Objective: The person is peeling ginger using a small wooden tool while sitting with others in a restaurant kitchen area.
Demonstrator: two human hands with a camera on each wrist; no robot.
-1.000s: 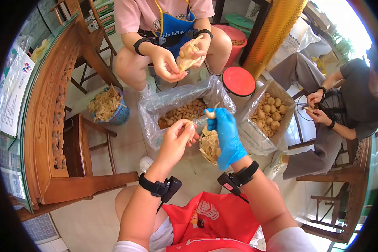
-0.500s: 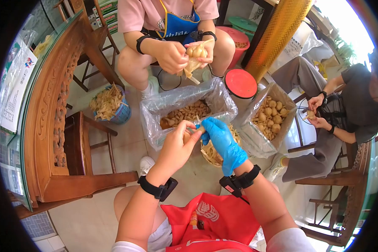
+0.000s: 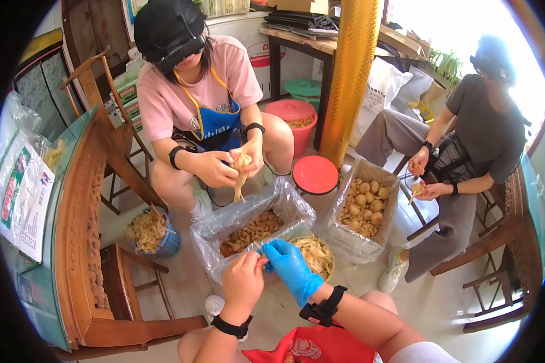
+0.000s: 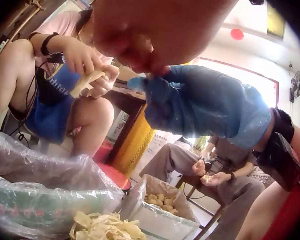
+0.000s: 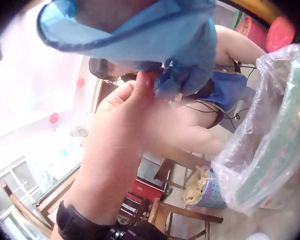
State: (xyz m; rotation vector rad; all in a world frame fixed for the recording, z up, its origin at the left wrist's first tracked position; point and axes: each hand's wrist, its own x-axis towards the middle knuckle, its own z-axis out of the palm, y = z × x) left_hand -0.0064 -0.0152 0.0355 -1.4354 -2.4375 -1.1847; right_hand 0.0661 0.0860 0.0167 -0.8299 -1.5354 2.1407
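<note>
In the head view, my bare left hand [image 3: 243, 285] and blue-gloved right hand [image 3: 292, 270] meet at the fingertips over the near edge of a plastic-lined box [image 3: 293, 209] of garlic cloves [image 3: 255, 232]. Both pinch one small garlic clove [image 3: 263, 255], mostly hidden by the fingers. The left wrist view has my left hand [image 4: 162, 30] large at the top, touching the glove [image 4: 205, 102]. From the right wrist, the glove [image 5: 135, 37] covers the upper part, and the left thumb and fingers [image 5: 143, 86] press together against it.
A bowl of peelings [image 3: 316, 257] stands right of the lined box, beside a carton of garlic bulbs [image 3: 364, 206]. Peelings also fill a blue bucket [image 3: 168, 242]. Two people sit opposite, handling garlic [image 3: 242, 162]. A red-topped stool [image 3: 315, 175] stands behind the boxes.
The head view has tilted upward, showing more of the two people. My hands stay together, and the clove between them is more covered. The person in pink has lowered the garlic bulb slightly.
</note>
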